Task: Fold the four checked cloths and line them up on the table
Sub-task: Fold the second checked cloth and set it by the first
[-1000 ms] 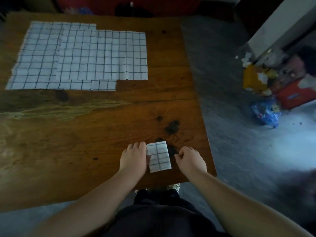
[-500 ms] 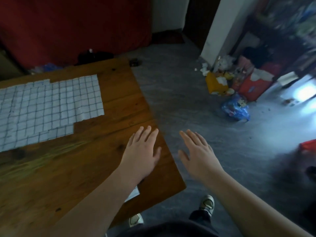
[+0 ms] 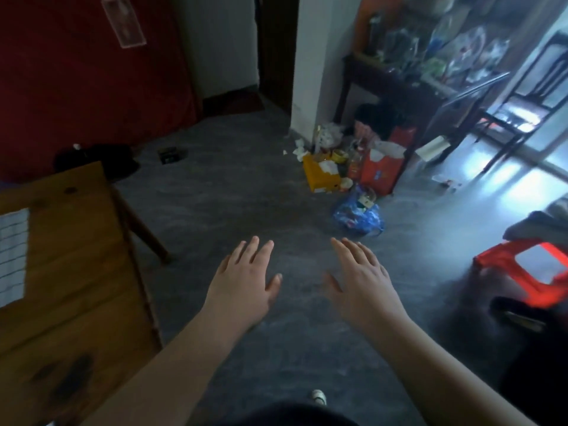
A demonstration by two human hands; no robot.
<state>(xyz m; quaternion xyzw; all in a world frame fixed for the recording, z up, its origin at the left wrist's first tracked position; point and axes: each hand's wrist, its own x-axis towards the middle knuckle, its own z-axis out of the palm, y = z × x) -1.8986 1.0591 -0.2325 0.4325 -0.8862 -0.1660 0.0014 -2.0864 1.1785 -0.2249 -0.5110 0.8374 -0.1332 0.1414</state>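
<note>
My view is turned to the right, away from the wooden table (image 3: 76,272), which now fills only the left edge. One strip of a white checked cloth (image 3: 12,256) lies flat on it at the far left. The small folded cloth is out of view. My left hand (image 3: 242,282) and my right hand (image 3: 359,279) are both stretched out palm down over the grey floor, to the right of the table, fingers spread and holding nothing.
A yellow box (image 3: 321,173), a red bag (image 3: 382,169) and a blue plastic bag (image 3: 358,215) sit in a heap by the white pillar. A red plastic stool (image 3: 531,272) stands at the right. A dark cluttered shelf (image 3: 415,72) is behind the heap.
My head has swung further right, so the table and cloths slid to the left edge. Both hands left the small folded cloth and now hover open over the floor.
</note>
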